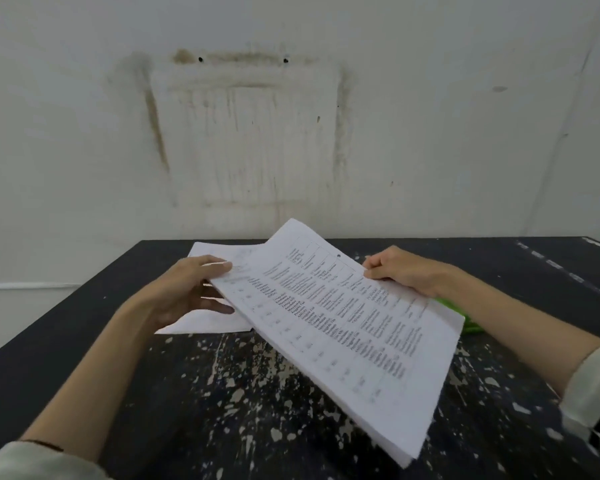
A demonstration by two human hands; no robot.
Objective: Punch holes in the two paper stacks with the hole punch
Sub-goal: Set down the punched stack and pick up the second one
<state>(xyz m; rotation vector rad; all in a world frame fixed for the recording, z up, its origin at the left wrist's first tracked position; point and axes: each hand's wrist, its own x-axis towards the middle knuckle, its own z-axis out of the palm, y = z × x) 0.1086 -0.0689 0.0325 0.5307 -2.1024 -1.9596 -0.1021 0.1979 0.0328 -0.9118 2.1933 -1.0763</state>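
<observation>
**Printed stack held off the table, punch nearly hidden**

A thick stack of printed tables (343,327) is held above the black, paint-flecked table (84,341), gripped at its two far side edges. The left hand (184,289) holds one edge, thumb on top and fingers beneath; the right hand (402,271) pinches the opposite edge. The stack's long axis runs from between the hands down toward the person, its near corner tilted lower. One punched hole (338,256) shows near the far edge.

Below the left hand lies the second paper stack (201,323), flat. A green object (468,323), probably the hole punch, peeks out under the right forearm.

With only the far end gripped, the unsupported sheets could fan or slip, misaligning the holes.
</observation>
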